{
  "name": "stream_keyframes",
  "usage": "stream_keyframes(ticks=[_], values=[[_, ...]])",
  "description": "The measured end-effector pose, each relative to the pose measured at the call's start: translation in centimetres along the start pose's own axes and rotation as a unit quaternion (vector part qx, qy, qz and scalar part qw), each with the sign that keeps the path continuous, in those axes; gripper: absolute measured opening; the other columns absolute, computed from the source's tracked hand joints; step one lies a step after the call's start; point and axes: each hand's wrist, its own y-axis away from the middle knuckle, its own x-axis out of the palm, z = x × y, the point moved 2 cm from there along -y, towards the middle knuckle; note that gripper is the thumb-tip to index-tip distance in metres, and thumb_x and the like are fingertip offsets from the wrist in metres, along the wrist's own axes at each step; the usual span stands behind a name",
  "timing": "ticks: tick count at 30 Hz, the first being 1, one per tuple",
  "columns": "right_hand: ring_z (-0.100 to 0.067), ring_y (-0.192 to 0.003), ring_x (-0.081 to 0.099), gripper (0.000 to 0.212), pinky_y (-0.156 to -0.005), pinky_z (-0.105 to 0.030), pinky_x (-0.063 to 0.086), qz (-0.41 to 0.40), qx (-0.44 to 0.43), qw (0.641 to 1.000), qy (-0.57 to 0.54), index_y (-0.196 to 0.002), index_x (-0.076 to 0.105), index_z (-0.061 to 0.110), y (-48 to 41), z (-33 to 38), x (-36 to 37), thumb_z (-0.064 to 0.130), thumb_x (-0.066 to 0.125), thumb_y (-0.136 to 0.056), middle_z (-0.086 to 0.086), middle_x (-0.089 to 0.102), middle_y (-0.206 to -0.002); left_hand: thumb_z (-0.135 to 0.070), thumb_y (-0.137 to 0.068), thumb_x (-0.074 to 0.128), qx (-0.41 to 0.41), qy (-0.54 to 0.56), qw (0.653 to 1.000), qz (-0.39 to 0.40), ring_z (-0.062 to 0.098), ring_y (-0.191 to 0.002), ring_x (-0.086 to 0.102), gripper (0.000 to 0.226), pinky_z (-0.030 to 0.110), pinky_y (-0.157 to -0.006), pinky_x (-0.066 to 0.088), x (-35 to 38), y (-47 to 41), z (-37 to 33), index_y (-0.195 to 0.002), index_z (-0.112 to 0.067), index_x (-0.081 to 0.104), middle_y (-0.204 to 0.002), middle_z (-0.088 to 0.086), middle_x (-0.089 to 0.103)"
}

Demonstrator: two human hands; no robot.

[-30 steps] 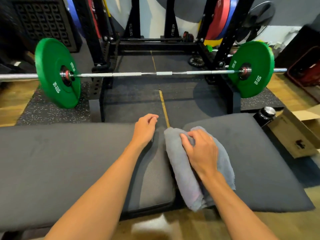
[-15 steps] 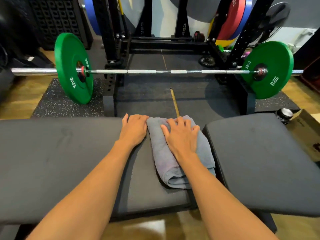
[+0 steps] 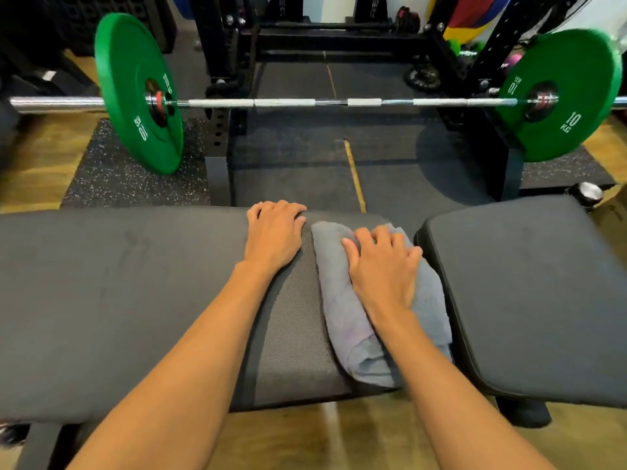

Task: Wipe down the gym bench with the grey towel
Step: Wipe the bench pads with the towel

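The black gym bench (image 3: 112, 300) runs across the view in two pads, a long left pad and a shorter right pad (image 3: 529, 293) with a gap between them. A folded grey towel (image 3: 342, 307) lies across the right end of the long pad, from far edge to near edge. My right hand (image 3: 383, 266) presses on the towel with fingers curled into its far end. My left hand (image 3: 274, 235) rests palm down on the bare pad just left of the towel, fingers over the far edge.
A barbell (image 3: 288, 103) with two green 10 kg plates (image 3: 139, 93) lies on black floor mats beyond the bench, in front of a black rack (image 3: 224, 69). A small bottle cap (image 3: 588, 191) shows at the right pad's far corner. Wooden floor lies below the near edge.
The towel and my right hand have slid left, off the gap and onto the long pad. My left hand went from a loose curl to flat on the pad beside the towel.
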Motion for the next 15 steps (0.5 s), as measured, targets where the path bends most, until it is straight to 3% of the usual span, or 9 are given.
stream_keyframes(ticks=[3, 7, 10, 13, 15], values=[[-0.032, -0.089, 0.054, 0.038, -0.072, -0.043, 0.033, 0.002, -0.01, 1.0, -0.006, -0.097, 0.062, 0.02, -6.5, 1.5, 2.2, 0.047, 0.035, -0.097, -0.008, 0.062, -0.096, -0.027, -0.099, 0.037, 0.017, -0.011, 1.0, -0.021, 0.022, -0.11, 0.052, 0.031, 0.039, -0.102, 0.022, 0.8, -0.3, 0.5, -0.118, -0.025, 0.061, -0.114, -0.001, 0.064], [-0.032, -0.104, 0.052, 0.041, -0.083, -0.047, 0.033, 0.04, -0.03, 0.999, -0.014, -0.114, 0.06, 0.022, -10.1, 2.2, 3.1, 0.046, 0.029, -0.1, -0.01, 0.062, -0.114, -0.03, -0.101, 0.033, 0.025, -0.035, 0.999, 0.007, 0.025, -0.114, 0.051, 0.034, 0.039, -0.102, 0.023, 0.2, -0.2, 0.4, -0.121, -0.025, 0.059, -0.118, 0.002, 0.062], [-0.032, -0.105, 0.049, 0.041, -0.085, -0.046, 0.03, -0.001, -0.022, 0.998, -0.056, -0.11, 0.06, 0.021, -5.6, 1.3, 1.3, 0.048, 0.032, -0.099, -0.008, 0.06, -0.114, -0.034, -0.101, 0.033, 0.035, -0.053, 0.997, 0.043, 0.028, -0.116, 0.051, 0.036, 0.041, -0.106, 0.026, -0.8, 0.3, 0.6, -0.118, -0.015, 0.058, -0.121, 0.008, 0.062], [-0.029, -0.102, 0.049, 0.041, -0.081, -0.042, 0.028, 0.026, -0.016, 0.996, -0.079, -0.113, 0.061, 0.024, 1.7, 0.6, -1.1, 0.05, 0.033, -0.098, -0.006, 0.058, -0.113, -0.041, -0.101, 0.032, 0.009, -0.074, 0.994, 0.078, 0.03, -0.135, 0.037, 0.047, 0.047, -0.116, 0.016, -1.5, 1.3, 1.8, -0.136, -0.012, 0.046, -0.138, 0.011, 0.051], [-0.028, -0.097, 0.049, 0.038, -0.079, -0.042, 0.028, 0.028, -0.016, 0.997, -0.07, -0.112, 0.062, 0.024, 6.4, 0.4, -2.7, 0.048, 0.036, -0.098, -0.005, 0.058, -0.108, -0.042, -0.1, 0.031, 0.011, -0.072, 0.994, 0.086, 0.028, -0.137, 0.033, 0.049, 0.05, -0.117, 0.011, -1.7, 1.8, 2.4, -0.14, -0.014, 0.042, -0.14, 0.009, 0.048]])
